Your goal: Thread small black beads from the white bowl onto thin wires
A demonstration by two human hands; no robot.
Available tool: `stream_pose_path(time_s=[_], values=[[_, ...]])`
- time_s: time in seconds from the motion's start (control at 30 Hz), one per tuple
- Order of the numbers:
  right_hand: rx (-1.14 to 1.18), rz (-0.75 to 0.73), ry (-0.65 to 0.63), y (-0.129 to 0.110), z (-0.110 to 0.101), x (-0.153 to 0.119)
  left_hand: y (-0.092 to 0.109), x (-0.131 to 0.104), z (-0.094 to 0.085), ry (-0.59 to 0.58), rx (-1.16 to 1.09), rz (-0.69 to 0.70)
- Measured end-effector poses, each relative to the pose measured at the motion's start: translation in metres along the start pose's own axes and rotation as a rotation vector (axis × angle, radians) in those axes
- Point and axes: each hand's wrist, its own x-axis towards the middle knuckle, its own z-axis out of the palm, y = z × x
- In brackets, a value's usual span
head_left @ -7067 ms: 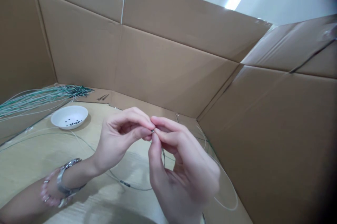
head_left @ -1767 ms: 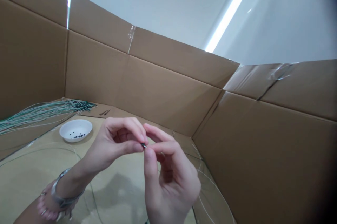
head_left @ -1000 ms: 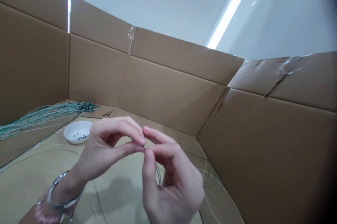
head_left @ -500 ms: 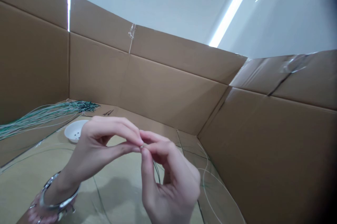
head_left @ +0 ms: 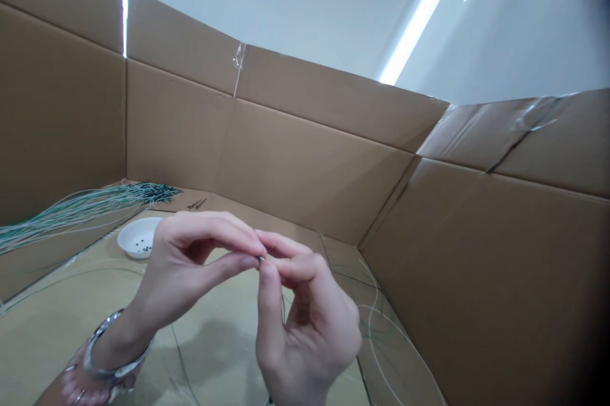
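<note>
My left hand (head_left: 204, 260), with bracelets at the wrist, pinches with thumb and forefinger at the centre. Against its tips, my right hand (head_left: 307, 323) is closed in a pinch too. A tiny dark, bead-like piece (head_left: 261, 259) shows between the touching fingertips, mostly covered by them. From the right hand's pinch a thin dark green cord (head_left: 284, 309) runs down behind the thumb. Left of the hands, a white bowl (head_left: 128, 237) holds several small black bead-like pieces (head_left: 143, 246); my left hand partly hides its right side.
A bundle of green and white cords (head_left: 90, 206) lies at the far left. Small dark tweezers or snips (head_left: 197, 204) lie behind the bowl. Loose pale cord (head_left: 376, 355) curls at the right. Cardboard walls (head_left: 305, 158) stand around the tabletop (head_left: 210, 355).
Both hands have shifted very slightly, still fingertip to fingertip. The dark piece now shows between them, where a pale spot showed before. More black pieces in the bowl are visible.
</note>
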Motion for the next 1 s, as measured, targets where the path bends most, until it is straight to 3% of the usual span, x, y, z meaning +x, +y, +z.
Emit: stream_pose_path(time_s=[0.33,0.6,0.8,1.0], values=[[-0.026,-0.029,0.01,0.0004,-0.0001,-0.0008,0.0024,0.0,0.0002,-0.012,-0.016,-0.016],[-0.052,-0.033,0.01,0.0003,0.0,0.0003,0.0023,-0.0022,0.0015,0.057,-0.039,-0.058],[-0.028,-0.013,0.008,0.0007,0.0002,-0.0019,0.0019,-0.0019,0.0028,0.034,-0.063,-0.044],[-0.07,-0.043,-0.013,-0.001,-0.0028,0.0006,0.0037,-0.0018,0.0013,-0.009,0.063,0.035]])
